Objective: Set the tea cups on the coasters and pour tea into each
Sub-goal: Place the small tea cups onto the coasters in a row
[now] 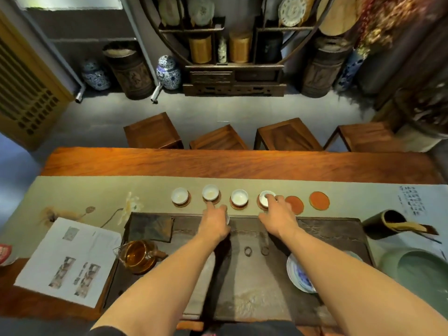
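Note:
Four white tea cups stand on round brown coasters in a row on the green runner: first cup (179, 196), second cup (210, 192), third cup (239, 197), fourth cup (265, 199). To their right lie two bare coasters (294, 204) (319, 200). My right hand (276, 214) pinches the near rim of the fourth cup. My left hand (214, 220) is curled just below the second cup. A white sliver of another cup (228, 218) shows at its palm, and the index finger touches that coaster's edge. A glass pitcher (139, 257) of amber tea stands at the tray's left.
A dark stone tea tray (242, 275) lies under my forearms, with a dark cloth (150, 226) and a blue-and-white dish (299, 275) on it. A printed sheet (68, 260) lies left; a tool holder (388, 224) and a celadon basin (421, 270) sit right. Stools (288, 135) line the far side.

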